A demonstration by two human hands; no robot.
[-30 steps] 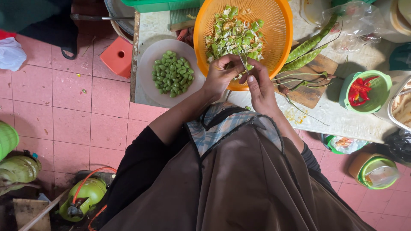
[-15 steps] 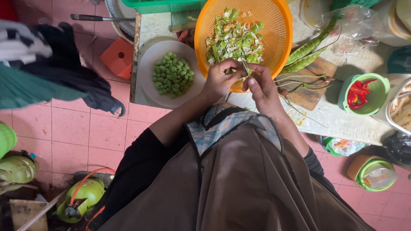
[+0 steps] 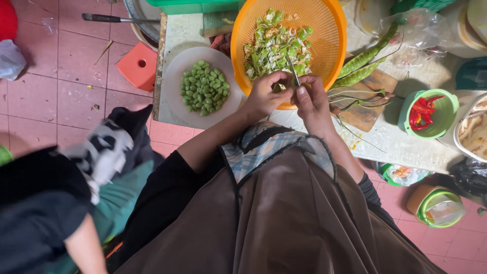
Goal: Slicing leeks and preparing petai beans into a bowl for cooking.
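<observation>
My left hand pinches a small green bean piece over the near rim of an orange colander full of green peel scraps. My right hand grips a small knife whose blade points up between the two hands. Left of the colander a white plate holds a heap of peeled green beans. Long green bean pods lie on a wooden cutting board to the right.
A green bowl of red chillies stands right of the board. An orange stool sits on the pink tiled floor by the table's left edge. Another person in dark clothes is at lower left. Tubs sit under the table.
The other person has moved from upper left down to lower left. My hands stay at the colander's rim, with the knife blade now raised between them.
</observation>
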